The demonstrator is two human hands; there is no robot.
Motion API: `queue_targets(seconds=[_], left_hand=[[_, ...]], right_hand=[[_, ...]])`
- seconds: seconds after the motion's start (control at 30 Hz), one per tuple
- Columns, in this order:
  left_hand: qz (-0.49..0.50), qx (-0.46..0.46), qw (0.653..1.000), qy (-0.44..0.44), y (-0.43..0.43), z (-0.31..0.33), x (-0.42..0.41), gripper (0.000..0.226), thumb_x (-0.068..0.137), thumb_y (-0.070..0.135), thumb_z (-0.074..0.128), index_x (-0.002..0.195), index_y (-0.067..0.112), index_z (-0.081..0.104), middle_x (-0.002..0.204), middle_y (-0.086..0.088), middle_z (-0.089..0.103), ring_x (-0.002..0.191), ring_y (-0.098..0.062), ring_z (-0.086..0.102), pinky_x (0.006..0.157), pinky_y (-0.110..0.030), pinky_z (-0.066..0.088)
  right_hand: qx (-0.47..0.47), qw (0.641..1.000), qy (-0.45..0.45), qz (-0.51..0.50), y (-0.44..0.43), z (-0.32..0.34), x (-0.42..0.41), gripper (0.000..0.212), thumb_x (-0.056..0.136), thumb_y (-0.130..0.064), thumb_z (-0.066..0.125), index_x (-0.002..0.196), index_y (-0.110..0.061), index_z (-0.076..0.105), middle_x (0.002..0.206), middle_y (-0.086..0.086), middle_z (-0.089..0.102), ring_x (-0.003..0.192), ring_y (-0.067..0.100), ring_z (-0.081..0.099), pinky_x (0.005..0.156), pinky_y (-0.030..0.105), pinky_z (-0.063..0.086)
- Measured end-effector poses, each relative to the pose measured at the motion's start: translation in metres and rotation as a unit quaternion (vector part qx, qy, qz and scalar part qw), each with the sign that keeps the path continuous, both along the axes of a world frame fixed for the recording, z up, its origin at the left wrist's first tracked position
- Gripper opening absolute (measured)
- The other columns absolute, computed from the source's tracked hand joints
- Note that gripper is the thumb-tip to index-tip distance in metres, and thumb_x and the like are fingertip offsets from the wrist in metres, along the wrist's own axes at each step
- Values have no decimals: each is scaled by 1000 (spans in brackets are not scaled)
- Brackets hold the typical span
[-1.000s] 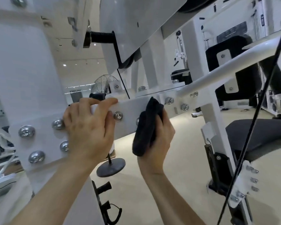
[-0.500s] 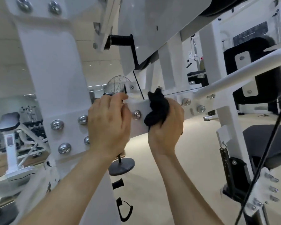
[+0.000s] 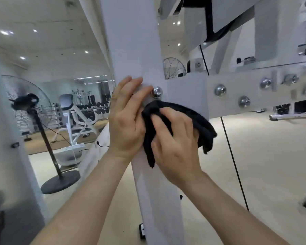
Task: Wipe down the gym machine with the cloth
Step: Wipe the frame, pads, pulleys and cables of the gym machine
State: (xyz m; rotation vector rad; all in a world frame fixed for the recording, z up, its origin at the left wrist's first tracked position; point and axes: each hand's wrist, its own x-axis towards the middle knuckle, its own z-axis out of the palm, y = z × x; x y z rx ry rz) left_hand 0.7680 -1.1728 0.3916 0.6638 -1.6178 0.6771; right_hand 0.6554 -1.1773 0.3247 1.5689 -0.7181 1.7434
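The right hand grips the black cloth against the white post just under a bolt, the left hand lies flat beside it, and I think the loose folds may catch on that bolt.

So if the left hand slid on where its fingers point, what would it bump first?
Likely the shiny bolt on the white post, just beyond the left hand; depth is unclear.

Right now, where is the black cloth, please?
In the head view the black cloth is mid-frame, held by the right hand against the white post, below a domed bolt, beside the left hand.
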Motion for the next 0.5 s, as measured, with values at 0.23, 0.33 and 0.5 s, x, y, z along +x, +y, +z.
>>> queue_targets(seconds=[0.23, 0.33, 0.5], left_hand=[[-15, 23, 999, -22, 4, -3, 5, 35, 93, -5, 48, 124, 2, 61, 142, -16, 45, 140, -34, 30, 118, -34, 22], [-33, 62, 997, 16, 25, -53, 13, 39, 87, 6, 62, 125, 15, 60, 149, -9, 36, 141, -27, 30, 116, -34, 25], [-42, 191, 975, 108, 44, -151, 18, 33, 86, 19, 69, 113, 37, 62, 107, 8, 42, 101, -2, 45, 89, -12, 40]], right_hand=[[87, 990, 96, 47, -7, -94, 23, 36, 76, -14, 59, 111, -20, 53, 115, 0, 45, 92, 22, 47, 75, 36, 39], [159, 962, 135, 179, 2, -95, 7, 43, 69, -9, 62, 113, -11, 60, 114, 6, 54, 95, 24, 55, 80, 39, 46], [218, 923, 112, 296, 8, -74, -12, 51, 64, 1, 69, 108, -11, 47, 117, 5, 44, 101, 16, 50, 84, 21, 42]])
